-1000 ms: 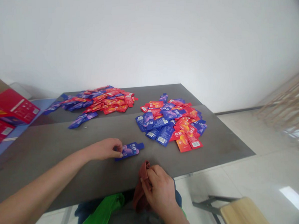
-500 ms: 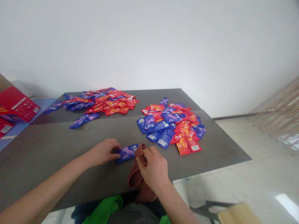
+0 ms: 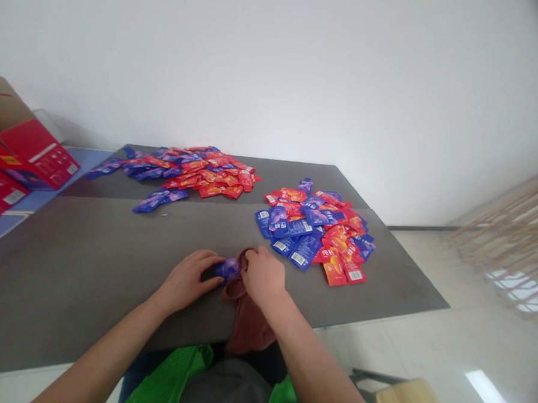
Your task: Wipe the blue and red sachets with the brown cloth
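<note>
Near the front of the dark table, a purple-blue packet (image 3: 228, 269) lies between my two hands. My left hand (image 3: 192, 280) grips its left end between thumb and fingers. Bunched in the closed fingers of my right hand (image 3: 264, 275) is a reddish-brown cloth (image 3: 249, 323), which covers the packet's right end and hangs over the table edge toward my lap. To the right of my hands lies a loose pile of blue and red-orange packets (image 3: 305, 248), some with barcodes facing up.
A second heap of red and blue packets (image 3: 204, 175) lies at the back left of the table (image 3: 96, 258). Red cartons (image 3: 36, 147) stand on a blue surface at the far left. A wooden stool (image 3: 408, 395) is on the floor at lower right.
My right hand has moved the cloth left over the packet, so less of the packet shows. My left hand keeps its hold on the left end. The view has tilted slightly.
</note>
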Tool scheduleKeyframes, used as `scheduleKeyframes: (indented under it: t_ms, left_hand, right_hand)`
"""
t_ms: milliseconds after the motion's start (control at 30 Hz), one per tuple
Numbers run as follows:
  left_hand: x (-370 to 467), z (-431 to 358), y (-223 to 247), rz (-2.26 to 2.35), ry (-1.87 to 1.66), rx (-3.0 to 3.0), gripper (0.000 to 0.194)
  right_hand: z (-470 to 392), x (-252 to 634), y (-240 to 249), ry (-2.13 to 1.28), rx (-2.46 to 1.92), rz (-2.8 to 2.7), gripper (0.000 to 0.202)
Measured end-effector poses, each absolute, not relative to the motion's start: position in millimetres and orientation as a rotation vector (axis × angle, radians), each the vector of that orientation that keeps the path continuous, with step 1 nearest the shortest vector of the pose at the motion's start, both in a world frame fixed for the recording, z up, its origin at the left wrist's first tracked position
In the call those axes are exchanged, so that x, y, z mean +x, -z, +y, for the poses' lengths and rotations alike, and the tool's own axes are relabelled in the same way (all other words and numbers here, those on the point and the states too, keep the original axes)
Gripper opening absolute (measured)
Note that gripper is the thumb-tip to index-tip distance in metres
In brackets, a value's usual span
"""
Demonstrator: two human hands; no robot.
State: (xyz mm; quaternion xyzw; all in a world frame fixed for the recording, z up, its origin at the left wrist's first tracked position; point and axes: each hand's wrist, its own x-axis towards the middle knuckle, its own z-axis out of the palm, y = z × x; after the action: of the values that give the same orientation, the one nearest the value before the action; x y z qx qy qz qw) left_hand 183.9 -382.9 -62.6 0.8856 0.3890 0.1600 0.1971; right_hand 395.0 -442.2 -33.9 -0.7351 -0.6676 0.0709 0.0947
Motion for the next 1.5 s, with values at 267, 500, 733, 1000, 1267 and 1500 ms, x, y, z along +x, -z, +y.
scheduleKeyframes:
  t_ms: [267, 500, 733, 1000, 1267, 1500]
  left_hand:
    - [183, -384, 67, 1.078, -0.466, 2.502, 0.041]
    - [182, -385, 72, 1.087, -0.446, 2.510, 0.041]
    - [182, -385, 68, 1.103, -0.433, 2.518, 0.046]
    - [183, -386, 67, 1.101, -0.470, 2.509, 0.036]
    - [181, -384, 68, 1.114, -0.436, 2.518, 0.043]
    - [183, -385, 61, 1.108, -0.409, 2.506, 0.042]
  right_hand:
    - [-444, 386, 5, -0.039, -2.106, -1.921, 0.019]
    - [-462, 361, 32, -0.137, -2.010, -2.032, 0.017]
    - [-455, 408, 23, -0.090, -2.236, -1.903, 0.015]
    - [-441, 362, 29, -0.202, -1.960, -2.173, 0.015]
    - [-430, 430, 21, -0.270, -2.266, -1.976, 0.020]
    - [-436, 414, 25, -0.248, -2.193, -1.933, 0.015]
